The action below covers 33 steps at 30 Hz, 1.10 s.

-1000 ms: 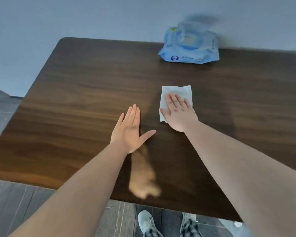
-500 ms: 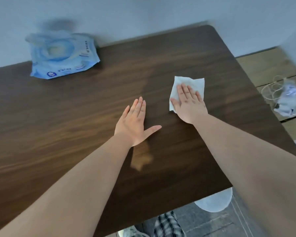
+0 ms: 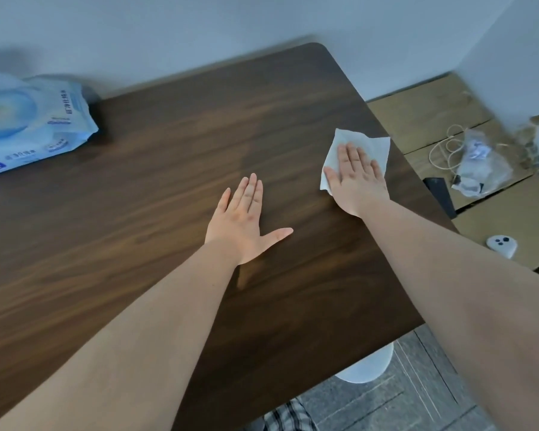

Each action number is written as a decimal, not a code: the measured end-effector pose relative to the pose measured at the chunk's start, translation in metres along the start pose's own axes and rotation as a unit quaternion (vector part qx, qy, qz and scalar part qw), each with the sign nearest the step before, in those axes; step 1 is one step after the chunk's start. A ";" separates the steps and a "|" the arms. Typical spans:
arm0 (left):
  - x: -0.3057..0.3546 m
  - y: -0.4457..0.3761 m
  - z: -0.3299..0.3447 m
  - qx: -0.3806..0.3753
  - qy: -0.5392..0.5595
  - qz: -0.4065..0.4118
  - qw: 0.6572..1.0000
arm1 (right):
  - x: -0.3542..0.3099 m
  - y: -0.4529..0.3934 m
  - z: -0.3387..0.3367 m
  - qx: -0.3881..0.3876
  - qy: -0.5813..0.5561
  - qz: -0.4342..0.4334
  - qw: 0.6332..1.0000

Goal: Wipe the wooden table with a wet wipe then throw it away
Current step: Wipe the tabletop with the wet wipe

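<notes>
- Head view: big wooden table (image 3: 156, 213) takes up most of the pic, wall behind it.
- Blue wipes pack (image 3: 28, 126) sits far left, out of the way of wiping.
- Right hand (image 3: 357, 178), spread flat, presses the wet wipe (image 3: 371, 144) near the right edge, prob so it rubs w/o bunching.
- Left hand (image 3: 246, 222), flat & empty, fingers together, thumb out, rests mid-table; likely to steady the body.

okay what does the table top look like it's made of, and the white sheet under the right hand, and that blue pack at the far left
Table top: dark brown wood or wood-look veneer, going by the streaky grain; smooth with a soft sheen.
White sheet: thin, soft nonwoven or paper-like wipe, matte, slightly creased, pressed flat under the right hand.
Blue pack: flexible plastic film, glossy and crinkled at its sealed edge; blurred, so the print is unreadable.
</notes>
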<state>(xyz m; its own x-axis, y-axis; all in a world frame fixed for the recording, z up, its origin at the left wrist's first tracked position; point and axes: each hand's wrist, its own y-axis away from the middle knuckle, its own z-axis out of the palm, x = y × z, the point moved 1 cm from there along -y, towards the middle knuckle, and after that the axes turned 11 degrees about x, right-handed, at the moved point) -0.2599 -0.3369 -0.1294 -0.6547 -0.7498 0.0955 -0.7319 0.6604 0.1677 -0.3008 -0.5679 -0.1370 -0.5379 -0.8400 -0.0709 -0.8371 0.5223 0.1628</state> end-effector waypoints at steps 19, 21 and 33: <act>-0.102 0.106 0.003 0.035 0.037 -0.104 0.993 | -0.132 0.062 0.008 -0.039 0.039 -0.236 0.970; -0.138 0.149 0.006 0.047 0.038 -0.150 0.987 | -0.169 0.073 0.013 -0.041 0.035 -0.272 0.961; -0.297 0.408 0.029 0.026 0.030 -0.476 0.879 | -0.472 0.221 0.064 -0.081 0.013 -0.507 0.858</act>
<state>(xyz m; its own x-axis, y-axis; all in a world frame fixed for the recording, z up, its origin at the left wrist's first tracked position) -0.3697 0.1564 -0.1179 0.2682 -0.9633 -0.0117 -0.9514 -0.2667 0.1542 -0.2381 -0.0466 -0.1303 0.4620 -0.8552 -0.2350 -0.8480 -0.5035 0.1655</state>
